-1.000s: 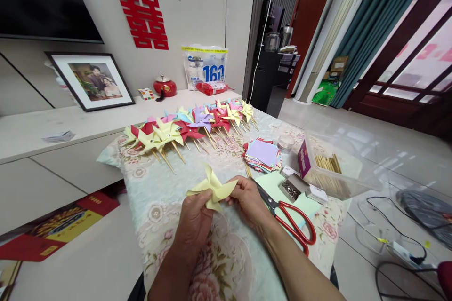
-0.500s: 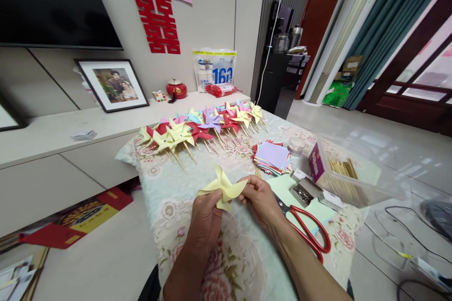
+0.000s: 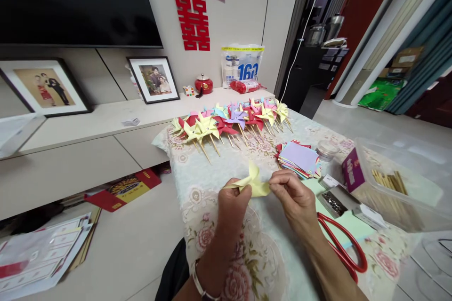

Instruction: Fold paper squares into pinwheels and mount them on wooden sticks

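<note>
A pale yellow paper pinwheel [image 3: 253, 183] is held above the tablecloth, its blades folded in and one tip standing up. My left hand [image 3: 236, 197] grips it from the left, with the thumb pressed on the paper near the middle. At its right edge my right hand [image 3: 293, 195] is closed in a pinch, fingertips on the end of a blade; whether something small is also between them is hidden. Red-handled scissors [image 3: 344, 244] lie under and beside my right forearm, blades covered.
Finished pinwheels on sticks [image 3: 226, 124] lie in rows at the table's far side. Right of my hands are a stack of coloured paper squares [image 3: 300, 157], a round clear container [image 3: 327, 149], a small box of metal fasteners [image 3: 334, 202] and a plastic tub of sticks [image 3: 391, 197].
The camera view has turned left, so everything sits further right. The pinwheel has tilted in my left hand and shows more from the side. My right hand stays pinched at its right edge.
</note>
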### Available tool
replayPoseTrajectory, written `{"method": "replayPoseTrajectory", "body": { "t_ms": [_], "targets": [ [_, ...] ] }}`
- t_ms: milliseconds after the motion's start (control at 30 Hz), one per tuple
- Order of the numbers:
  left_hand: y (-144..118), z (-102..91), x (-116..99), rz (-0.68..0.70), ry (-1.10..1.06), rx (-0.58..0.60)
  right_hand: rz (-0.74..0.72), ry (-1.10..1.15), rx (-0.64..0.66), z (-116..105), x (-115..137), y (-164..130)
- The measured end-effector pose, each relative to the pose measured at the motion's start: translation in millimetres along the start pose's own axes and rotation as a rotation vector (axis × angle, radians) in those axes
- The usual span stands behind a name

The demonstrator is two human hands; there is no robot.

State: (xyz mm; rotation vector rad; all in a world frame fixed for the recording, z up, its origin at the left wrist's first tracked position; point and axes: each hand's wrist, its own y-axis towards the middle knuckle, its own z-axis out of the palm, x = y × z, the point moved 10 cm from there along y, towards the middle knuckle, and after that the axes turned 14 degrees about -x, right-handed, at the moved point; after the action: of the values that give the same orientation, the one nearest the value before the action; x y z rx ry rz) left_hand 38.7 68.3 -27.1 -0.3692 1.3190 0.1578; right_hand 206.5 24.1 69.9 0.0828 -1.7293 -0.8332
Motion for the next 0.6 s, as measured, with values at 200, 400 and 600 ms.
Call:
{"method": "replayPoseTrajectory", "body": {
  "t_ms": [200, 400, 600],
  "targets": [
    [-3, 1.4, -11, 0.057, 0.065, 0.008, -0.178, -0.195, 0.126, 26, 16, -12],
    [-4, 4.0, -9, 0.061, 0.043, 0.028, -0.003, -0.170, 0.111, 28, -3, -13],
    [-5, 8.4, -7, 0.049, -0.010, 0.037, 0.149, -0.089, 0.104, 27, -21, -13]
  ]
}}
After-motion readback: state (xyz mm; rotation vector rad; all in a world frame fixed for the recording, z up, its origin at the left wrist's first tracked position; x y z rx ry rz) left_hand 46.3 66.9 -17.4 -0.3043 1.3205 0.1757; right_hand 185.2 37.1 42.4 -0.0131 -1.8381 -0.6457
